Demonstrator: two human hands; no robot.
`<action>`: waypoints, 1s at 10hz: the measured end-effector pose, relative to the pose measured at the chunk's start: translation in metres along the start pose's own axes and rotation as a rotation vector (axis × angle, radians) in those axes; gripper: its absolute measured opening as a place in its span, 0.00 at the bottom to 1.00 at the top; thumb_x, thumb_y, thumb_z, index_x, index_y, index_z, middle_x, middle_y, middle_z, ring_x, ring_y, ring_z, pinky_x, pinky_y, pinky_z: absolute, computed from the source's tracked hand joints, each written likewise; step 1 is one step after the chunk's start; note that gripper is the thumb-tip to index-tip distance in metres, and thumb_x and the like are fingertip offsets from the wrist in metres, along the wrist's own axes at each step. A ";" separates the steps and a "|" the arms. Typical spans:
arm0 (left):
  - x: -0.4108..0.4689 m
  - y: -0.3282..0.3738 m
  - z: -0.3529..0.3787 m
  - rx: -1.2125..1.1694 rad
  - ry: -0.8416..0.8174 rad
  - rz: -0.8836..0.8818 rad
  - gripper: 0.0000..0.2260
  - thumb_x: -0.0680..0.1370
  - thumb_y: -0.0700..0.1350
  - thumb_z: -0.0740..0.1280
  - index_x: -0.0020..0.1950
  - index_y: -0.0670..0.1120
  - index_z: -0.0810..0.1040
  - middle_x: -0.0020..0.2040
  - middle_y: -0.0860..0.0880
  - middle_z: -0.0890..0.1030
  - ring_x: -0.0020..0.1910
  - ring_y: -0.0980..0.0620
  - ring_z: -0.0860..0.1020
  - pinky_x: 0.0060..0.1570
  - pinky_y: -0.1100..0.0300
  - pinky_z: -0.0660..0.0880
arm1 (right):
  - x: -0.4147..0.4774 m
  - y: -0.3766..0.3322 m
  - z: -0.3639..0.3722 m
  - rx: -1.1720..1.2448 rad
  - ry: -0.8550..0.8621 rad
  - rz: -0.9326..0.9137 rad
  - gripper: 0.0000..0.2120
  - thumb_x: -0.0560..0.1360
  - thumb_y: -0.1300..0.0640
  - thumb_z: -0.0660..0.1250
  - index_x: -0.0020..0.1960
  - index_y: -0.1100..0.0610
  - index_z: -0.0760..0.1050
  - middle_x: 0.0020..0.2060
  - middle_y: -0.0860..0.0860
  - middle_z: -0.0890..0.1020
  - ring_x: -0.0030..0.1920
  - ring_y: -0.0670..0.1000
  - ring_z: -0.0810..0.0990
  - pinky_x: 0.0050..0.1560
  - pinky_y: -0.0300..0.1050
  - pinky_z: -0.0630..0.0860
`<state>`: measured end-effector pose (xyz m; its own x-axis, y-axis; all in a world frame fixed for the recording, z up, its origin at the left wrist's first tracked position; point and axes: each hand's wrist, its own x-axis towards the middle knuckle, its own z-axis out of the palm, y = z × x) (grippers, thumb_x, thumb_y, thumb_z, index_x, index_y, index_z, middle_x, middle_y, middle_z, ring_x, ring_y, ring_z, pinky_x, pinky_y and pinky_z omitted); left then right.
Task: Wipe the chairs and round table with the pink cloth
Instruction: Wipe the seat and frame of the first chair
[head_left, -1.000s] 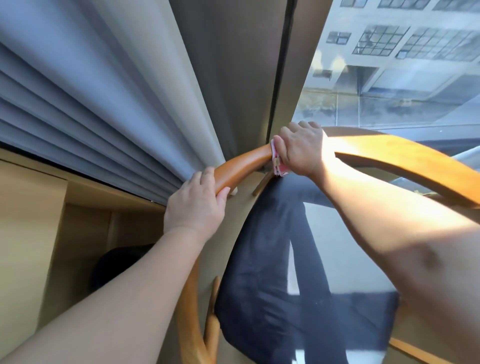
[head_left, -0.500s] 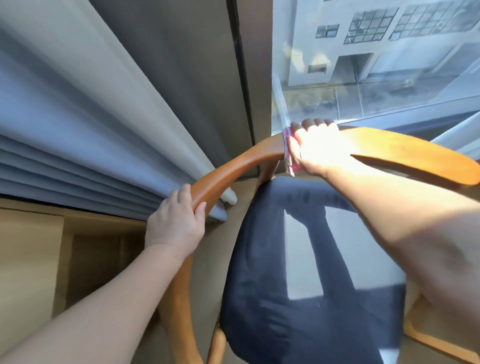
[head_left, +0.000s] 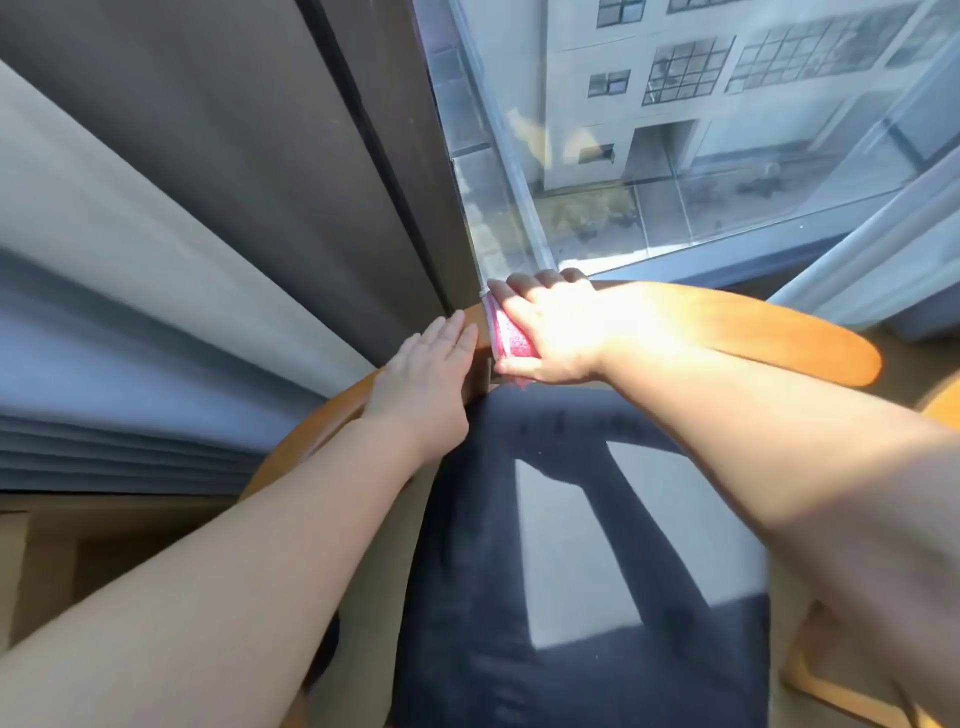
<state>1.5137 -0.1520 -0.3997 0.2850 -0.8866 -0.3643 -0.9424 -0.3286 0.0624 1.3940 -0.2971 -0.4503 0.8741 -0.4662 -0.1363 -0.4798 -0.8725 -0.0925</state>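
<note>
A wooden chair with a curved backrest rail (head_left: 779, 338) and a dark blue seat cushion (head_left: 519, 597) stands below me by the window. My right hand (head_left: 561, 327) wraps the pink cloth (head_left: 509, 338) over the top of the rail, fingers over the far side and thumb on the near side. My left hand (head_left: 426, 374) lies on the rail just left of the cloth, fingers straight and flat. The round table is out of view.
Grey curtains (head_left: 156, 312) hang close on the left of the chair. A dark window frame post (head_left: 384, 156) and the glass (head_left: 675, 130) stand right behind the backrest. A wooden shelf unit (head_left: 41, 561) sits at lower left.
My left hand has let go of its grip lower on the rail and slid up next to the cloth, now lying flat. My right hand stays with the cloth on the rail.
</note>
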 end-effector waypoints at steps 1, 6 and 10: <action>0.002 0.010 0.012 -0.055 -0.037 -0.024 0.39 0.76 0.36 0.62 0.78 0.50 0.40 0.78 0.52 0.38 0.76 0.52 0.39 0.72 0.57 0.42 | 0.002 0.005 0.000 -0.055 0.003 -0.030 0.40 0.74 0.32 0.59 0.77 0.54 0.54 0.72 0.57 0.67 0.69 0.62 0.68 0.68 0.58 0.63; 0.001 0.010 0.008 -0.074 -0.095 -0.018 0.42 0.74 0.37 0.63 0.78 0.50 0.38 0.77 0.50 0.36 0.76 0.51 0.38 0.74 0.54 0.43 | -0.027 0.041 -0.007 -0.061 0.028 0.068 0.45 0.70 0.28 0.61 0.76 0.55 0.56 0.67 0.57 0.71 0.63 0.61 0.72 0.59 0.55 0.67; 0.000 0.011 0.005 -0.081 -0.131 -0.023 0.44 0.73 0.37 0.65 0.78 0.50 0.38 0.77 0.51 0.36 0.76 0.52 0.38 0.75 0.53 0.44 | -0.115 0.111 -0.006 -0.077 -0.039 0.337 0.47 0.69 0.29 0.62 0.77 0.57 0.54 0.64 0.58 0.71 0.59 0.62 0.72 0.57 0.57 0.68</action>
<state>1.5028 -0.1543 -0.4034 0.2763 -0.8299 -0.4846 -0.9171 -0.3785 0.1252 1.2409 -0.3415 -0.4391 0.6629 -0.7256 -0.1845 -0.7328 -0.6794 0.0389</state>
